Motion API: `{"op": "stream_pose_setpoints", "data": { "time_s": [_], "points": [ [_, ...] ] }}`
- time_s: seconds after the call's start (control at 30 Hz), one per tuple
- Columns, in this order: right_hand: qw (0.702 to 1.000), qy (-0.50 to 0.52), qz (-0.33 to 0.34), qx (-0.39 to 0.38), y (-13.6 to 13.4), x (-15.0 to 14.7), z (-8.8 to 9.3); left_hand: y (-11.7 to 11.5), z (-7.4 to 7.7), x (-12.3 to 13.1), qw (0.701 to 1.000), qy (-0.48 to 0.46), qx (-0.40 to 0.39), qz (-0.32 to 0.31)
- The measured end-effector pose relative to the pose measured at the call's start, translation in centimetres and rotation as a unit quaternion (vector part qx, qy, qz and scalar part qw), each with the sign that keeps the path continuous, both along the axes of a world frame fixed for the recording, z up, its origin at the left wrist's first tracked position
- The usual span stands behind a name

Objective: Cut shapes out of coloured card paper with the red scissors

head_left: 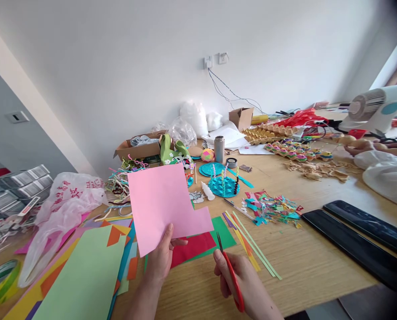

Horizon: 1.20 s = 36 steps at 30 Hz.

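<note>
My left hand [165,253] pinches a pink sheet of paper [161,204] at its lower edge, thumb in front. The sheet is held up over the table, and a rectangular notch is cut out of its upper right corner. In my right hand [234,275] are red-handled scissors [231,275], their blades pointing up and away, just right of the pink sheet and apart from it. The blades look closed. Beneath the sheet lie a red paper [191,249] and a green paper [223,233]. Thin paper strips [251,246] in green, orange, yellow and purple lie beyond the scissors.
Stacked coloured paper [85,271] covers the left side beside a plastic bag [65,200]. Paper scraps [274,206], a blue egg-carton piece [223,186], a glue bottle [207,191] and a grey flask [219,149] stand beyond. Two dark phones [351,244] lie at right.
</note>
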State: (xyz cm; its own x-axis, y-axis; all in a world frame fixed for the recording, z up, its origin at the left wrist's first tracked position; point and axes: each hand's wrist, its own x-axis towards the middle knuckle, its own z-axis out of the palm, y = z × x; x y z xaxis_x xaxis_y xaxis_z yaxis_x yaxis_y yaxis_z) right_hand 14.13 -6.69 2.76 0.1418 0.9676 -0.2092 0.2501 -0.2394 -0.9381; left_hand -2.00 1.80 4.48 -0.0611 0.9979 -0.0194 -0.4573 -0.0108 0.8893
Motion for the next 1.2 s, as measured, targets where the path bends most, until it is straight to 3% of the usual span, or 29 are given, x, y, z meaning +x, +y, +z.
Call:
{"op": "stream_pose_setpoints", "data": {
  "time_s": [0.23, 1.2],
  "points": [
    [1.000, 0.013, 0.027, 0.004, 0.2, -0.1, 0.3, 0.0, 0.2, 0.1, 1.000, -0.007, -0.007, 0.014],
    [0.999, 0.018, 0.032, -0.028, 1.4, -0.3, 0.6, -0.2, -0.4, 0.4, 0.999, 0.012, -0.030, -0.010]
  ]
}}
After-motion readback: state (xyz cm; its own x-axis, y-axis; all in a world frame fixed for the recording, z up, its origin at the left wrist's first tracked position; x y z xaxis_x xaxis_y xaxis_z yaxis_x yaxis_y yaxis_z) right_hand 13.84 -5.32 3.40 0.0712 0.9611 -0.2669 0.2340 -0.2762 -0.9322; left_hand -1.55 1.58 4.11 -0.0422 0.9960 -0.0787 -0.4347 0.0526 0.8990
